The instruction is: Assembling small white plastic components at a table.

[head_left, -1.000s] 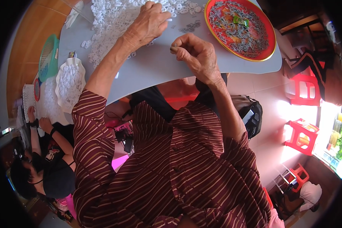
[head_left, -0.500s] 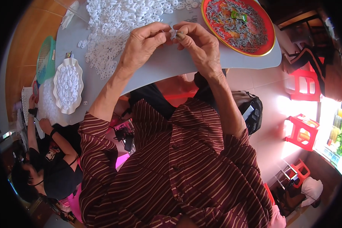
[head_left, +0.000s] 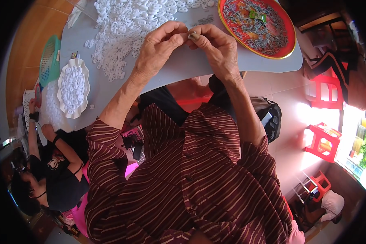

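Observation:
My left hand (head_left: 160, 45) and my right hand (head_left: 216, 48) meet fingertip to fingertip over the near part of the grey table (head_left: 173, 77). Both are closed in a pinch. A tiny metal pin (head_left: 195, 32) shows at the right thumb and forefinger; what the left fingers hold is hidden. Beyond my left hand spreads a heap of small white plastic pieces (head_left: 128, 20), oval ones with holes and smaller bits. Past my right hand stands a round red tray (head_left: 290, 44) with a gold rim, full of thin metal pins (head_left: 268, 37) and a small green item (head_left: 257, 16).
At the left a scalloped white dish (head_left: 85, 73) holds more white pieces, beside a green basket (head_left: 49, 61). Another person (head_left: 65, 175) in black works at the table's left end. Red stools (head_left: 324, 142) and a dark backpack (head_left: 272, 118) are on the floor at right.
Both hands remain pinched together, shifted slightly right in view. The white piece that showed between the fingertips is now covered by them.

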`<action>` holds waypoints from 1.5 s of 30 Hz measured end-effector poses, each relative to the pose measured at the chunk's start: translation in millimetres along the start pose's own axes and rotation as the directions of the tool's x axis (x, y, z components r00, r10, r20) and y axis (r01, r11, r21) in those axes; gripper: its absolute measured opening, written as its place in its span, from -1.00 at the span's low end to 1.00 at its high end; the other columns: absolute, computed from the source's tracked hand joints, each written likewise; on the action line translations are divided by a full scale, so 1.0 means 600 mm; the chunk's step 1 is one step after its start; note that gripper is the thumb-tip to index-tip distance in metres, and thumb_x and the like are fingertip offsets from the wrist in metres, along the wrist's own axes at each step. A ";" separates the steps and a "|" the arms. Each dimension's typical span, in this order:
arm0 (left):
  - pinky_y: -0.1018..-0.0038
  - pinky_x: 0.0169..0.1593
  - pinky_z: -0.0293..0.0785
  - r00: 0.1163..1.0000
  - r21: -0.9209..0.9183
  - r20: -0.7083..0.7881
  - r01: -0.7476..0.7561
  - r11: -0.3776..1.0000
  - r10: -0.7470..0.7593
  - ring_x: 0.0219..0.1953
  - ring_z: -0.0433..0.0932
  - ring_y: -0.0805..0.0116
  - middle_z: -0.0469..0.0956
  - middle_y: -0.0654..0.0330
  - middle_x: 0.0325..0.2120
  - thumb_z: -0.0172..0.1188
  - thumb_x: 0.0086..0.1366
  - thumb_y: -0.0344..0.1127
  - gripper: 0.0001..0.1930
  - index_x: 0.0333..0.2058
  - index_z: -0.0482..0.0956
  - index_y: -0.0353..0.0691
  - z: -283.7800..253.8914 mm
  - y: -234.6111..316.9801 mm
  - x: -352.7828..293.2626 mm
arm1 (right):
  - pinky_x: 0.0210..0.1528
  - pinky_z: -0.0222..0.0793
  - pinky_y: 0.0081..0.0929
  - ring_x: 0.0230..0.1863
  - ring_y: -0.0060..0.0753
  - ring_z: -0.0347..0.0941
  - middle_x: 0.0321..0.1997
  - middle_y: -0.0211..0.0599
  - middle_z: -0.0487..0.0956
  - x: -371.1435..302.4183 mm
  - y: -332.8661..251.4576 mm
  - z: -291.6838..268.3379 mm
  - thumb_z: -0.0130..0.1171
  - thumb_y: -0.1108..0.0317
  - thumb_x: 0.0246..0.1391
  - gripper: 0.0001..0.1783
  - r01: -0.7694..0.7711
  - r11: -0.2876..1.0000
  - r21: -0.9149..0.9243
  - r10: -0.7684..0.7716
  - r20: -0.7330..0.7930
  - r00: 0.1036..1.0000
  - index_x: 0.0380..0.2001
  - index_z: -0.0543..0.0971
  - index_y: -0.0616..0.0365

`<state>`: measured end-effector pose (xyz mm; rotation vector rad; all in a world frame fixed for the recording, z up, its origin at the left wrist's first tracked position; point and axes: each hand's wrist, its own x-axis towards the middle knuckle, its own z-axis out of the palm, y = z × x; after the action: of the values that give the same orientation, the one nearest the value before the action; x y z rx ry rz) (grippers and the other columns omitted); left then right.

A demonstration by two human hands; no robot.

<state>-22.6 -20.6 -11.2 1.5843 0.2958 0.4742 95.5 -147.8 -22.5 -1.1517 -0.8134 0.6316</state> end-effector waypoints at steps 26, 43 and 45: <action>0.67 -0.40 0.31 0.988 0.293 -0.033 -0.134 0.947 0.150 -0.47 0.35 0.67 0.44 0.43 -0.54 0.13 0.27 -0.33 -0.87 -0.28 0.49 -0.26 0.003 0.030 0.023 | -0.29 0.40 -0.68 -0.41 -0.65 0.43 -0.43 -0.42 0.52 -0.006 -0.001 0.004 0.16 0.53 0.04 -0.75 0.016 0.998 0.054 -0.012 -0.059 0.998 -0.17 0.47 0.31; 0.46 -0.45 0.33 0.970 0.482 -0.060 -0.180 0.858 0.237 -0.59 0.32 0.40 0.42 0.10 -0.63 -0.03 0.34 -0.21 -0.74 -0.26 0.45 -0.32 0.018 0.005 0.012 | -0.21 0.42 -0.65 -0.34 -0.64 0.46 -0.38 -0.38 0.57 -0.006 0.000 0.006 0.20 0.49 0.04 -0.71 0.011 0.999 -0.044 -0.013 -0.043 0.999 -0.13 0.50 0.30; 0.45 -0.45 0.33 0.970 0.479 -0.050 -0.185 0.858 0.237 -0.60 0.32 0.38 0.41 0.08 -0.63 -0.03 0.34 -0.22 -0.74 -0.26 0.45 -0.33 0.015 0.002 0.014 | -0.22 0.43 -0.64 -0.36 -0.64 0.47 -0.41 -0.39 0.56 -0.004 0.007 0.007 0.24 0.49 -0.02 -0.69 0.068 0.997 -0.035 -0.069 -0.012 0.998 -0.16 0.50 0.29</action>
<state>-11.1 -24.6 -9.5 2.0876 0.3375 0.6980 90.3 -146.2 -26.3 -1.1532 -0.8516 0.5542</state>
